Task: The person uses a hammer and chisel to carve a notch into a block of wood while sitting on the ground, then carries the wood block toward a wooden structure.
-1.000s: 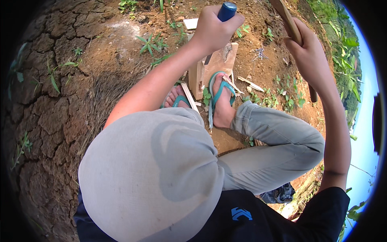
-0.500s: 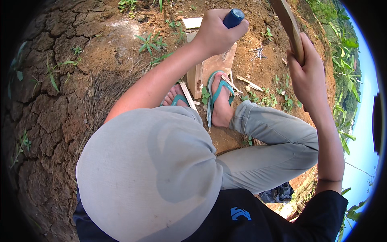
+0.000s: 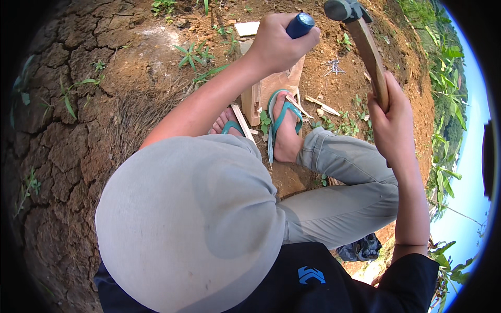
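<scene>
Left hand (image 3: 282,44) is closed around a blue tool handle (image 3: 300,25) above a wooden block (image 3: 284,81) by the right foot (image 3: 286,143); right hand (image 3: 392,124) grips a wood-handled hammer (image 3: 366,52), loose nails (image 3: 333,67) lying between.

Two hands were counted, one left hand (image 3: 284,46) and one right hand (image 3: 392,121), with one wooden-handled hammer (image 3: 369,53) and one blue tool handle (image 3: 300,26). There were two feet (image 3: 284,148), two teal flip-flops (image 3: 283,117), one dark shirt (image 3: 344,287), one pair of grey trousers (image 3: 339,208) and one black plastic bag (image 3: 361,249). Nails (image 3: 333,67) and wood splinters (image 3: 322,106) were several each, too small or overlapping for exact counting.
</scene>
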Available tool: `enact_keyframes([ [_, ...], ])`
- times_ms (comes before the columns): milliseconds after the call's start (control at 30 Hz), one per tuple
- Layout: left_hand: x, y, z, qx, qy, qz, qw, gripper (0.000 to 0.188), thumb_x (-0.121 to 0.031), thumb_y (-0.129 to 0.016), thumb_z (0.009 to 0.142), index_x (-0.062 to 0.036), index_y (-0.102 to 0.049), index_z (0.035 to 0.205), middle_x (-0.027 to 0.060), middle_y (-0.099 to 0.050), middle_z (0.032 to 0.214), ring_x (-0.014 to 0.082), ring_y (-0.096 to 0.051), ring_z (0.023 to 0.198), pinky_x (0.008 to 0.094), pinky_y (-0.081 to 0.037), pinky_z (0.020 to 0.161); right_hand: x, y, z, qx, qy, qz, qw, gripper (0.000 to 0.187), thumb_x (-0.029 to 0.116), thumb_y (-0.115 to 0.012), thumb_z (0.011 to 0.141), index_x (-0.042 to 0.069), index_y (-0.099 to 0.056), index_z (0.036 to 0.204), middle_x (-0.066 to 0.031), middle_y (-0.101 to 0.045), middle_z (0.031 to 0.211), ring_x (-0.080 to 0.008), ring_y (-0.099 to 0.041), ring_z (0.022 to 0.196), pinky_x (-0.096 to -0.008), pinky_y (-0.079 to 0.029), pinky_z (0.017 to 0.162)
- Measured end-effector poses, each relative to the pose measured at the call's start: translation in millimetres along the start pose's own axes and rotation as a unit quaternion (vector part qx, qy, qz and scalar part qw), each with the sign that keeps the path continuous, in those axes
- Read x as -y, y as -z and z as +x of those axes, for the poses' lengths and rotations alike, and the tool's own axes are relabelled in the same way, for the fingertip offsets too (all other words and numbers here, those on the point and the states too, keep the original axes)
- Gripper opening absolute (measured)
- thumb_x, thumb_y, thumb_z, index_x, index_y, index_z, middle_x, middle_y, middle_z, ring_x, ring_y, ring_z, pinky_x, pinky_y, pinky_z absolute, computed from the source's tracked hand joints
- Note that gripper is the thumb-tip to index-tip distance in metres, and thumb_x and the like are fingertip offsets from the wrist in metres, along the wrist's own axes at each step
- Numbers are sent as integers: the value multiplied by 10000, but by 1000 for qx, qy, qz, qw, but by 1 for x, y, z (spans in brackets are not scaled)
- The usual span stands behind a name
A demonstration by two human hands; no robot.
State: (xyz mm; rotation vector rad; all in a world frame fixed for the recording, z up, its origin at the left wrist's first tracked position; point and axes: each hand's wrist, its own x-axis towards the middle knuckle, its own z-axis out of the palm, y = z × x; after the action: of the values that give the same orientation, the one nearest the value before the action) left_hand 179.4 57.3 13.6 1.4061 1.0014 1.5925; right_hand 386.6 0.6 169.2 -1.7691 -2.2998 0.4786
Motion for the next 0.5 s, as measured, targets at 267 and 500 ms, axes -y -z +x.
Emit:
enact_keyframes([
  [267, 11, -1, 2, -32, -8, -26, 999, 320, -266, -735, 906, -40, -626, 707, -33, -539, 579, 68, -481, 554, 306, -400, 518, 12, 2, 6, -17, 47, -36, 998, 253, 1, -546, 896, 38, -538, 1147, -249, -576, 780, -457, -588, 716, -451, -483, 665],
  [500, 24, -2, 7, -39, -25, -27, 999, 300, -284, -751, 904, -44, -669, 743, -30, -569, 602, 61, -505, 567, 296, -418, 534, 15, -6, 22, 80, 34, -58, 995, 225, 37, -547, 932, 22, -545, 1156, -185, -537, 777, -269, -532, 674, -398, -467, 661],
])
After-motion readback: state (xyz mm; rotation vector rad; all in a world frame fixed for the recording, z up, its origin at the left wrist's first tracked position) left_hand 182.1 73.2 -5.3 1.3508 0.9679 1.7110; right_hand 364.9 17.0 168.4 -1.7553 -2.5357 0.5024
